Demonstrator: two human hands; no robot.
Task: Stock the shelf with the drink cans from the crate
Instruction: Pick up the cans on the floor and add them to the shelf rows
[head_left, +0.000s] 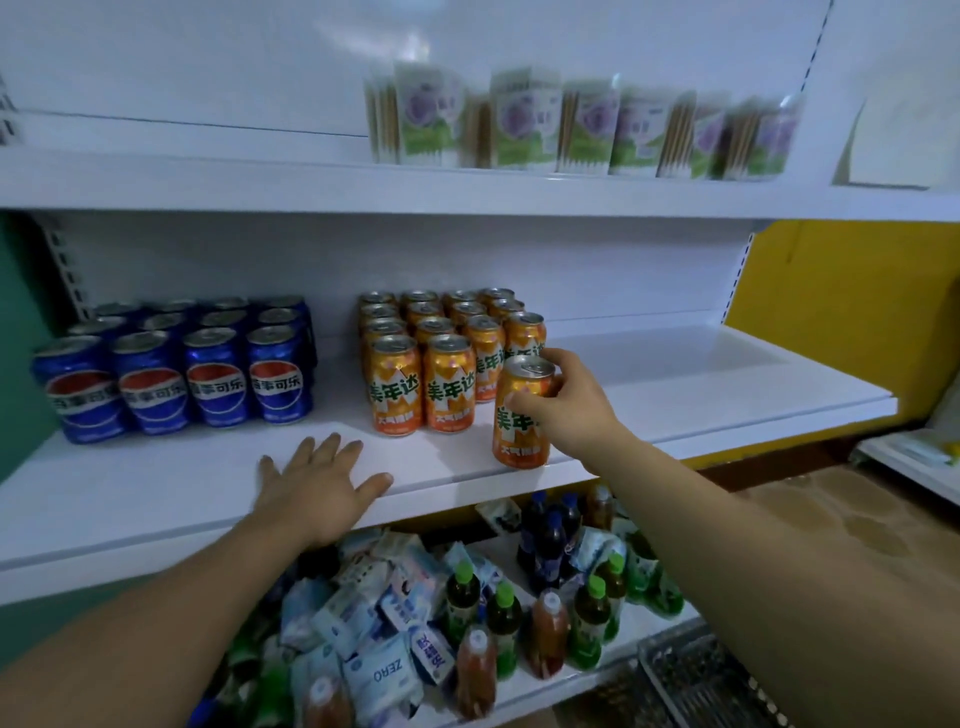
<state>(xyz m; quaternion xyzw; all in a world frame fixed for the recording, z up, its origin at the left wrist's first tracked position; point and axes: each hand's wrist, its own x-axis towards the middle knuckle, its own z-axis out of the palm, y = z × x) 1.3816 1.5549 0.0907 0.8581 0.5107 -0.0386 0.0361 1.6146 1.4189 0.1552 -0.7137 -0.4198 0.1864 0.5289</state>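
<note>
The shelf (727, 374) carries blue cans (176, 374) at left and orange cans (436, 353) mid-board, with bare room to their right. One orange can (519, 421) is upright at the front edge, gripped by the right hand (571, 405). The left hand (317, 493) lies flat, fingers spread, near that edge.

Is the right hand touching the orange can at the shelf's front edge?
Touching. The head view shows the right hand gripping the orange can: thumb across its front, fingers curled round its top rim.
</note>
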